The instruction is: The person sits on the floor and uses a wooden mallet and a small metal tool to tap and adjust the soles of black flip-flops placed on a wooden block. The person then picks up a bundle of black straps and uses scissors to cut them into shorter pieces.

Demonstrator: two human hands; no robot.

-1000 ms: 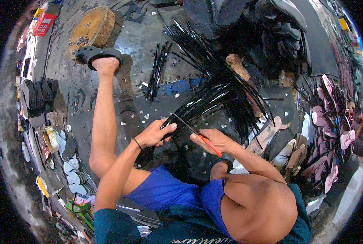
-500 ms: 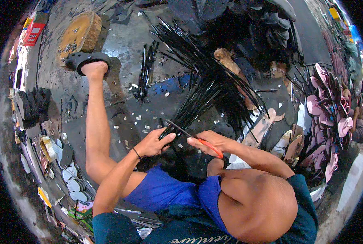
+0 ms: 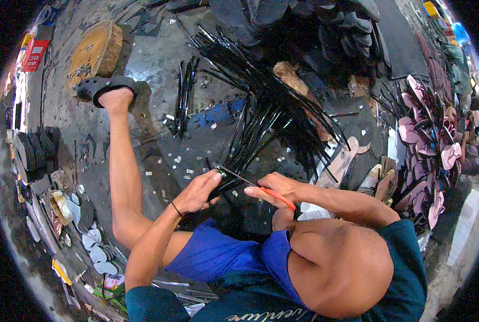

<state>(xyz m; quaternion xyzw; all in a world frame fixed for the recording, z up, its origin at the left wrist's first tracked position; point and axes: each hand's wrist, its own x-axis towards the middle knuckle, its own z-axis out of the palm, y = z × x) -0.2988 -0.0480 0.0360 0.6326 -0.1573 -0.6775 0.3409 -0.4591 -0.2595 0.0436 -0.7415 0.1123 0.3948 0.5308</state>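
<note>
In my right hand (image 3: 281,186) is a pair of scissors (image 3: 276,197) with orange-red handles. Its dark blades point up and left, reaching the near ends of a bunch of glossy black strips (image 3: 253,140). My left hand (image 3: 197,193) is closed at those near ends, thumb and fingertips beside the blade tips; its lower fingers are partly hidden. The strips fan away from me and cross a larger heap of similar black strips (image 3: 298,115). I cannot tell whether the blades are closed on any strip.
A round wood block (image 3: 97,51) stands far left, near my foot in a black clog (image 3: 104,87). A smaller strip bundle (image 3: 186,96) lies left of the heap. Dark sole-shaped pieces (image 3: 352,40) are piled at the back, pink slippers (image 3: 419,145) at right, stacked black pieces (image 3: 35,153) at left.
My left hand has shifted slightly, its thumb now nearer the blade tips and its fingers straighter. The scissors stay in nearly the same place in my right hand. The whole view has tilted a little.
</note>
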